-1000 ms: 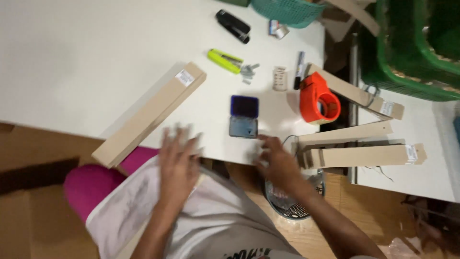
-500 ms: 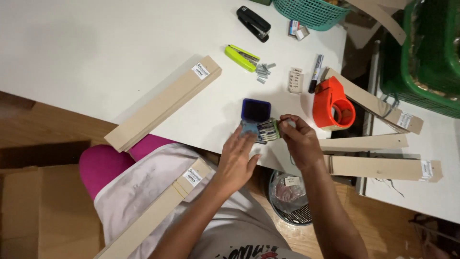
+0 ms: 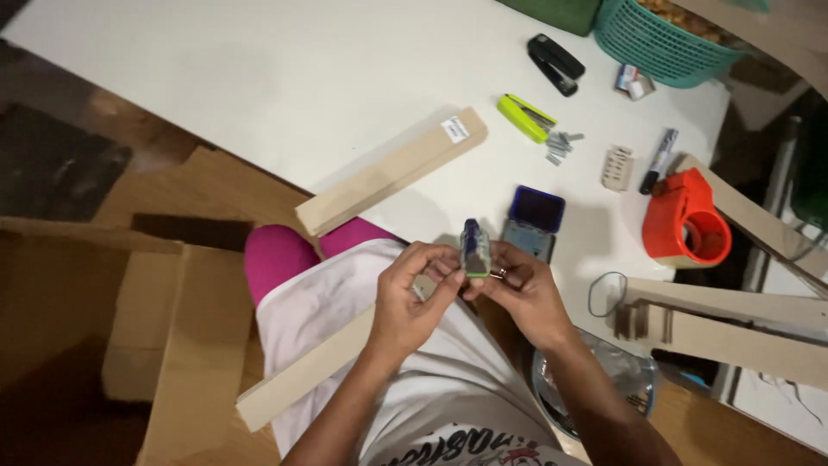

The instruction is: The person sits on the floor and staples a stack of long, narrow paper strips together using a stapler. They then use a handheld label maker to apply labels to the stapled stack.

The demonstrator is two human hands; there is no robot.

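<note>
My left hand (image 3: 412, 302) and my right hand (image 3: 517, 289) meet over my lap, at the near edge of the white table (image 3: 259, 95). Together they grip a small stamp (image 3: 473, 248) with a dark blue body and a green base, held upright between the fingertips. Just beyond it an open blue ink pad (image 3: 533, 219) lies on the table. A long flat cardboard box (image 3: 302, 375) rests across my lap under my left wrist. Another long cardboard box (image 3: 392, 169) lies diagonally on the table, past my left hand.
A green stapler (image 3: 525, 117), loose staples, a black stapler (image 3: 556, 63), a marker (image 3: 659, 160) and an orange tape dispenser (image 3: 686, 219) lie at the far right. A teal basket (image 3: 660, 34) stands behind them. More long boxes (image 3: 733, 324) are stacked at right; an open carton (image 3: 164, 345) stands at left.
Both hands rose from my lap to the ink pad, took the stamp and drew it back toward me. A long cardboard box now lies across my lap. The view shifted left.
</note>
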